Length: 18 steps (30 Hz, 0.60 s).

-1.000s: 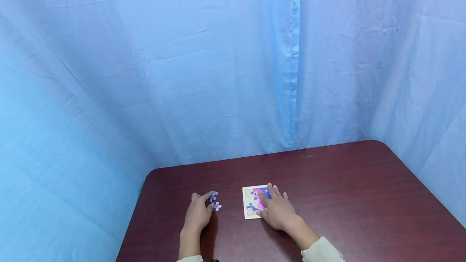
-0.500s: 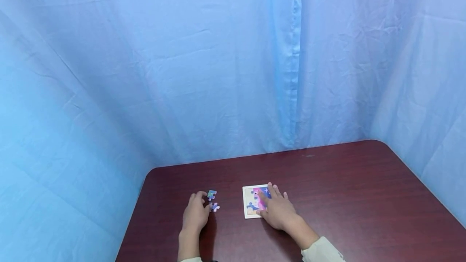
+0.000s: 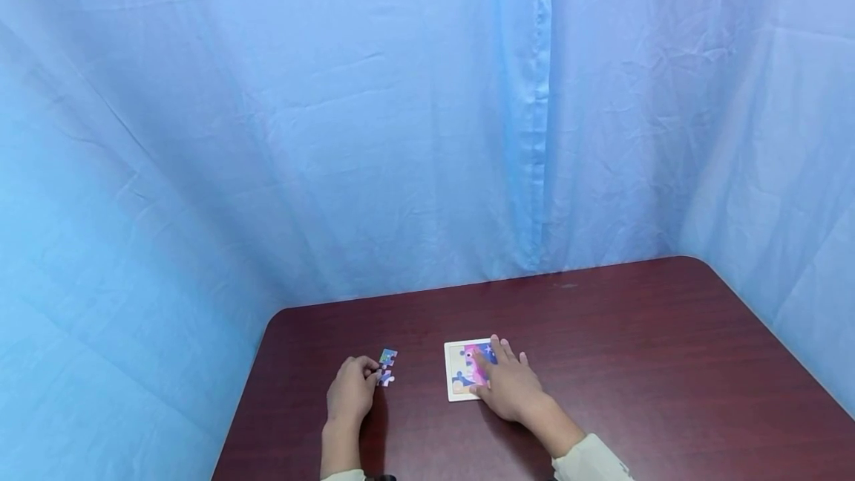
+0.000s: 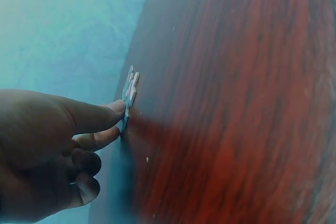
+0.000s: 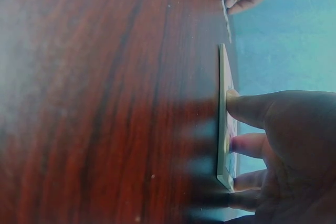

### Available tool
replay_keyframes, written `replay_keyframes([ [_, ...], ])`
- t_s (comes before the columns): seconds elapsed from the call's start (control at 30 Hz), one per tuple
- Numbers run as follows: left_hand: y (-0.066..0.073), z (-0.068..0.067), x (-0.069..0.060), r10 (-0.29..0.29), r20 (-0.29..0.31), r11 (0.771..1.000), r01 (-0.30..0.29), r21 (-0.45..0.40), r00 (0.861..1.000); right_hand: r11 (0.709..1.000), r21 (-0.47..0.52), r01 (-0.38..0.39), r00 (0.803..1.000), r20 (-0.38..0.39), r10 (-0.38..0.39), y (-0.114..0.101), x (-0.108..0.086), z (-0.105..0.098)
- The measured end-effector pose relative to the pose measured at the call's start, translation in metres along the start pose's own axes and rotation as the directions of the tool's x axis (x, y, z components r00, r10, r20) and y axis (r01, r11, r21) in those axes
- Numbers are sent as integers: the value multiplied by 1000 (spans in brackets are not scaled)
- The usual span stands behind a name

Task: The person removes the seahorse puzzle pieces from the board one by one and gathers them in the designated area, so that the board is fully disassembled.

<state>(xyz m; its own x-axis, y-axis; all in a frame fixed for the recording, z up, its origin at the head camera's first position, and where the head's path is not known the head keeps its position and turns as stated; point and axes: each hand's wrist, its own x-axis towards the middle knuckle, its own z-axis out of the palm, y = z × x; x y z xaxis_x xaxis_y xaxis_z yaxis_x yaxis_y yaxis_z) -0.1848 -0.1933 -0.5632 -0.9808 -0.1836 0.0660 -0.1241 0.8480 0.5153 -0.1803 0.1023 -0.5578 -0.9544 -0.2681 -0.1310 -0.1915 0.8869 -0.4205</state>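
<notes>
Two small jigsaw pieces in blue and purple lie left of centre in the head view. My left hand (image 3: pixel 351 390) pinches the nearer jigsaw piece (image 3: pixel 386 378) between thumb and forefinger, its other fingers curled. Just beyond it lies the farther piece (image 3: pixel 388 357); whether the two touch cannot be told. In the left wrist view the thumb (image 4: pixel 113 109) is on a piece's edge. My right hand (image 3: pixel 513 388) rests with spread fingers on a square puzzle board (image 3: pixel 448 373) with a white frame. Pink and blue pieces fill part of the board; its right side is hidden under the hand.
A dark red wooden table (image 3: pixel 601 332) with rounded far corners carries everything. Blue curtains (image 3: pixel 401 132) hang behind it and at both sides. A strip of bare tabletop separates the loose pieces from the board.
My left hand has shifted slightly left, drawing the nearer jigsaw piece with it. The farther piece was let go and moved a little left. My right hand and the board stay put.
</notes>
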Motion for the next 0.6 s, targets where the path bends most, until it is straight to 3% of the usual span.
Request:
replay_keyframes([
  [0.33, 10, 6, -7, -24, -20, 999, 25, 37, 1000, 1000, -13, -6, 1000, 13, 6, -2, 0, -2],
  [0.6, 33, 5, -14, 58, -5, 998, -58, 9, 998, 998, -55, -4, 1000, 4, 4, -1, 3, -2],
])
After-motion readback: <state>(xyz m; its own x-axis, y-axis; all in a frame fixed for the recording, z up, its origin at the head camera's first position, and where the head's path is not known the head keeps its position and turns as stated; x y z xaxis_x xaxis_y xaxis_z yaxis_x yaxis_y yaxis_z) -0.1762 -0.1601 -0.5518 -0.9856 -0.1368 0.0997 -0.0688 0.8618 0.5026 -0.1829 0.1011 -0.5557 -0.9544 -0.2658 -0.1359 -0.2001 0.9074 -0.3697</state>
